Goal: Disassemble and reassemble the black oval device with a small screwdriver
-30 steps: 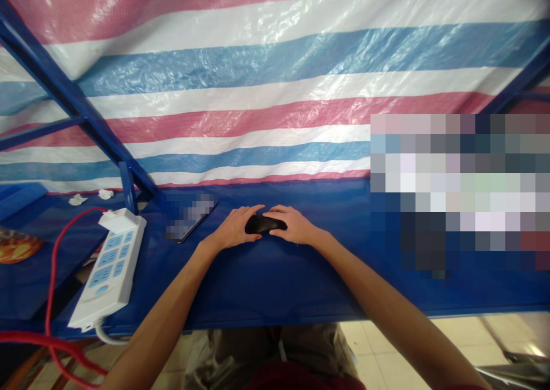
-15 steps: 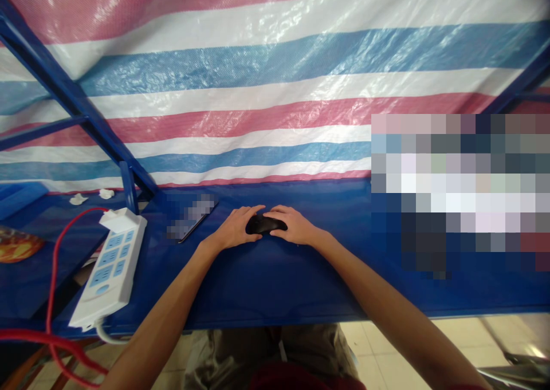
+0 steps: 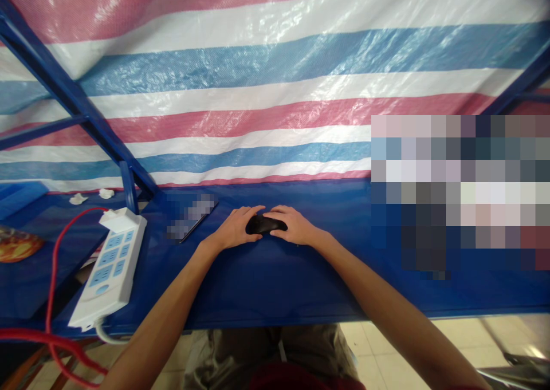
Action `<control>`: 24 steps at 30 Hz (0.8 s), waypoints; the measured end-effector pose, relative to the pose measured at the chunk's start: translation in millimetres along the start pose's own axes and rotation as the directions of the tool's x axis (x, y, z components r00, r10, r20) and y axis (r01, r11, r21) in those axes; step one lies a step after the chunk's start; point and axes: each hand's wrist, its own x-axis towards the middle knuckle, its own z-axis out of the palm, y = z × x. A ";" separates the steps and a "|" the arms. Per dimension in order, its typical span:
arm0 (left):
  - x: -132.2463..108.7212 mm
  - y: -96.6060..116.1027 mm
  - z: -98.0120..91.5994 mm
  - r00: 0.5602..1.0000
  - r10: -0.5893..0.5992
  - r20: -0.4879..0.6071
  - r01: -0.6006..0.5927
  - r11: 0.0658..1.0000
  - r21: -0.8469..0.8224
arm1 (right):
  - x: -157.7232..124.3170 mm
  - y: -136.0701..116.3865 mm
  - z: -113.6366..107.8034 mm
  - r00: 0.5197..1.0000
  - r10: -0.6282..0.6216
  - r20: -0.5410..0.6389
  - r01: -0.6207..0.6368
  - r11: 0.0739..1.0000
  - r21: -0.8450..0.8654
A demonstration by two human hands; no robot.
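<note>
A small black rounded object (image 3: 265,224) lies on the blue table (image 3: 266,281) in front of me. My left hand (image 3: 236,228) grips its left end, fingers curled over it. My right hand (image 3: 292,225) holds its right end the same way, fingertips over the top. Both forearms stretch forward from the table's near edge.
A white power strip (image 3: 110,267) with a red cable (image 3: 55,264) lies at the left near the table edge. A flat phone-like item (image 3: 191,217) rests left of my hands. A striped tarp (image 3: 258,81) hangs behind, with blue frame bars (image 3: 77,106) at left. A blurred area covers the right.
</note>
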 end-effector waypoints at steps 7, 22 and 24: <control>-0.1 1.3 -0.7 1.000 -0.016 0.020 0.016 1.000 -0.001 | 0.3 -2.6 -1.4 1.000 0.008 0.011 -0.008 1.000 -0.004; 0.6 1.7 -1.1 0.999 -0.026 0.034 0.027 1.000 -0.005 | 0.7 -2.6 -1.4 1.000 0.008 0.022 -0.008 1.000 0.004; 0.7 2.0 -1.1 0.998 -0.037 0.043 0.037 0.999 -0.007 | 1.2 -3.3 -1.7 0.999 0.017 0.030 -0.017 1.000 0.011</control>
